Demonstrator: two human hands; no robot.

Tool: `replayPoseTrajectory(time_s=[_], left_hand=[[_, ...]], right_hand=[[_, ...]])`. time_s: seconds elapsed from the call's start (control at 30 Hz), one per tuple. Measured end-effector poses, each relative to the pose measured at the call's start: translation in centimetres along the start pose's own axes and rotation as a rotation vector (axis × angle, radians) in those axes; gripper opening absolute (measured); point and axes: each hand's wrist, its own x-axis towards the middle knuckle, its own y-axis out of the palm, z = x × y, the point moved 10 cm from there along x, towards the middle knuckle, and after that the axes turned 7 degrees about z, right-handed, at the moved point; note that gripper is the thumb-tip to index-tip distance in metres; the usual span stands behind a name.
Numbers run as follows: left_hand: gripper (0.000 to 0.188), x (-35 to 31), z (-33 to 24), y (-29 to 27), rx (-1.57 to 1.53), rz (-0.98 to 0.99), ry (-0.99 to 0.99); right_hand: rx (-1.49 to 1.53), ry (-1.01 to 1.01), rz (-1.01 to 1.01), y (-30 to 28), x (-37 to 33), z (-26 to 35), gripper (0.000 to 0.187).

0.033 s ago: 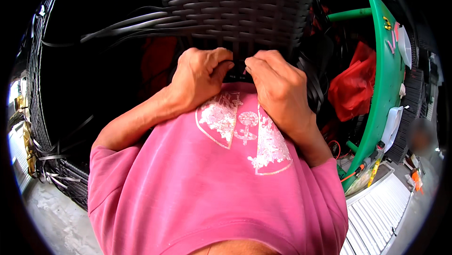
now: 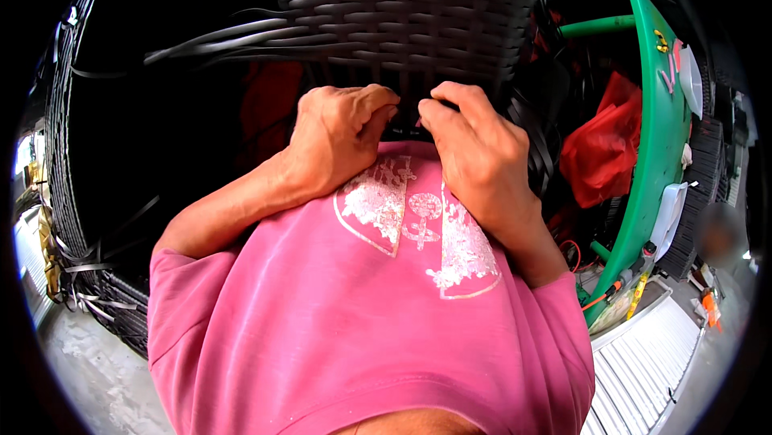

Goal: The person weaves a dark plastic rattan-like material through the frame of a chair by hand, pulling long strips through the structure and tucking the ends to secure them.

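In front of me is a dark woven panel (image 2: 402, 13) of flat black plastic strips, like wicker furniture. Just below its lower edge, close to my shirt, my left hand (image 2: 342, 125) has thumb and forefinger pinched together. My right hand (image 2: 481, 129) faces it across a small gap, its fingers bent inward and thumb near the forefinger. Whatever either set of fingertips holds is lost in the black behind them. Loose black strips (image 2: 233, 39) stick out from the panel's left side, above my left hand.
To the right stands a green board (image 2: 655, 137) with small white trays. A red plastic bag (image 2: 605, 141) hangs beside it. Bundled black strips (image 2: 68, 162) line the left side. A white slatted piece (image 2: 647, 354) lies at lower right. A blurred person (image 2: 718, 234) is farther right.
My right hand has shifted slightly right, its forefinger lifted a little. My left hand has moved slightly. The loose strips at the left now reach less far out.
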Motion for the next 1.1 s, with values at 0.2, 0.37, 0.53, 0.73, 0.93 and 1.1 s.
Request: replayPoseTrajectory(time_s=[0.2, 0.37, 0.53, 0.73, 0.93, 1.1], left_hand=[[0.016, -2.1, -4.4, -3.2, 0.096, -0.033, 0.262], [0.024, -3.1, 2.5, -3.0, -0.283, -0.092, -0.228], [0.032, -2.7, 5.8, -0.4, -0.473, 0.056, -0.376], [0.013, -2.4, 6.8, 0.5, -0.614, 0.142, -0.459], [0.009, -1.7, 7.5, -7.0, -0.027, 0.249, -0.379], [0.016, -2.8, 12.5, -27.5, 1.094, -0.169, -0.668]], right_hand=[[0.608, -0.019, -0.046, 2.3, 1.6, -1.0, 0.016], [0.273, 0.030, -0.078, 1.4, 1.6, -0.1, 0.014], [0.030, 0.171, 0.184, 3.2, 2.8, -0.6, 0.009], [0.114, 0.088, 0.150, 4.8, 3.9, -1.0, 0.016], [0.343, -0.001, 0.240, 0.5, 1.8, 3.5, 0.044], [0.250, 0.014, 0.021, -6.3, -0.2, 0.9, 0.026]])
